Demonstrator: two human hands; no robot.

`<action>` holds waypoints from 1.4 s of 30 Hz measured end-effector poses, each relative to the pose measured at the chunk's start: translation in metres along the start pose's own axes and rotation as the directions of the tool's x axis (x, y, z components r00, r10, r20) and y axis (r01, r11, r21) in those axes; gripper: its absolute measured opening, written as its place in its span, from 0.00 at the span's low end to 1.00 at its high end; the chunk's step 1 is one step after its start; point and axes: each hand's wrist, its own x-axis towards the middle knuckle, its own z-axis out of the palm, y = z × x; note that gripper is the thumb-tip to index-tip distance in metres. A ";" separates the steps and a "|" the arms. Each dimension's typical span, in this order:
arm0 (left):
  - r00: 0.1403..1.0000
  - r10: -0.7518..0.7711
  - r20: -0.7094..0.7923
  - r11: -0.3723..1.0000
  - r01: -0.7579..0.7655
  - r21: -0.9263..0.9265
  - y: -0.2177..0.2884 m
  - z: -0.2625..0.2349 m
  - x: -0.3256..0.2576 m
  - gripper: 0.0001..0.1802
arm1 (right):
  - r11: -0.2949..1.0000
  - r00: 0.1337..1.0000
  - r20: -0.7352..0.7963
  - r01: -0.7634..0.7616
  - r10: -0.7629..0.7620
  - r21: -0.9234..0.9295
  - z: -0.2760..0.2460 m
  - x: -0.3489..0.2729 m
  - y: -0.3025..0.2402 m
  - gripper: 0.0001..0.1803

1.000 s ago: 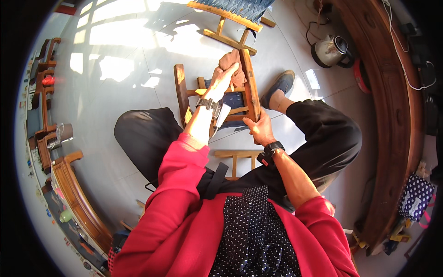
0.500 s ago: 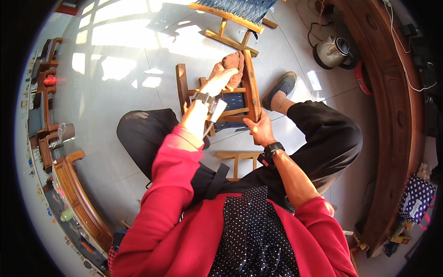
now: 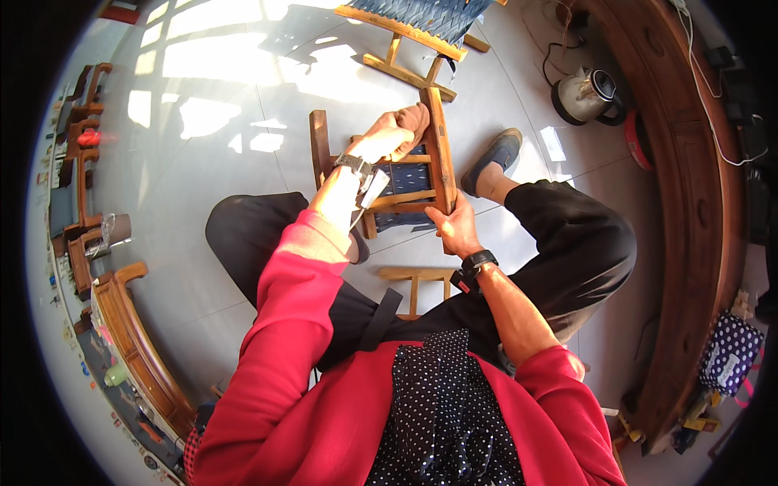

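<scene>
Apparently blue-seated wooden stool (image 3: 441,154).

Electric kettle (image 3: 579,99), red round object (image 3: 637,142), wooden cabinet (image 3: 695,202), polka-dot bag (image 3: 730,350)

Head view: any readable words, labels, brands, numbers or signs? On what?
Dotted bag: pale label with small print; wording not transcribed.
Small items at the left edge: too small to tell.
Kettle: nothing legible.
Brown cloth, wooden frame: no lettering visible.
</scene>
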 end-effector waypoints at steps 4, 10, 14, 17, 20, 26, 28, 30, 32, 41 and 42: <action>0.838 0.545 0.019 0.407 -0.284 0.868 -0.011 -0.006 -0.007 0.13 | 1.000 1.000 -0.001 0.006 -0.006 0.002 0.000 -0.001 -0.001 0.25; 0.985 -0.001 -0.172 0.987 0.029 0.156 0.002 -0.015 0.011 0.13 | 1.000 1.000 0.016 0.007 -0.007 -0.012 -0.001 0.001 -0.002 0.24; 0.986 0.162 -0.044 0.985 -0.165 -0.054 0.001 -0.004 0.016 0.08 | 1.000 1.000 0.006 -0.004 0.004 -0.020 0.000 0.003 0.000 0.24; 0.988 0.067 -0.139 0.970 -0.032 0.240 -0.005 0.003 0.005 0.06 | 1.000 1.000 0.003 0.000 0.000 -0.005 0.001 0.003 0.001 0.25; 0.859 0.511 -0.031 0.528 -0.285 0.800 -0.003 -0.003 -0.001 0.11 | 1.000 1.000 0.005 0.017 -0.017 -0.002 0.002 0.002 0.001 0.25; 0.984 -0.009 -0.179 0.932 0.073 0.355 0.018 -0.014 0.013 0.07 | 1.000 1.000 0.003 -0.004 0.004 -0.018 0.002 0.003 -0.001 0.23; 0.981 0.176 -0.081 0.980 -0.167 0.108 0.013 -0.001 0.015 0.07 | 1.000 1.000 0.002 0.016 -0.016 -0.004 0.002 0.003 -0.001 0.23; 0.995 0.012 -0.100 0.999 -0.009 0.031 0.005 0.008 0.008 0.05 | 0.999 1.000 0.003 0.014 -0.014 0.031 0.003 0.001 -0.001 0.23; 0.948 0.261 -0.180 0.729 -0.072 0.680 0.003 0.008 0.002 0.12 | 0.999 1.000 -0.007 0.022 -0.021 0.036 0.004 0.002 -0.001 0.22; 0.991 -0.018 -0.130 0.883 0.076 0.464 0.023 0.001 0.005 0.17 | 1.000 1.000 -0.020 -0.001 0.001 0.029 0.007 0.002 -0.002 0.23; 0.988 -0.127 -0.088 0.929 0.149 0.339 0.022 0.007 0.002 0.17 | 1.000 1.000 -0.023 -0.004 0.005 0.028 0.007 0.001 -0.002 0.23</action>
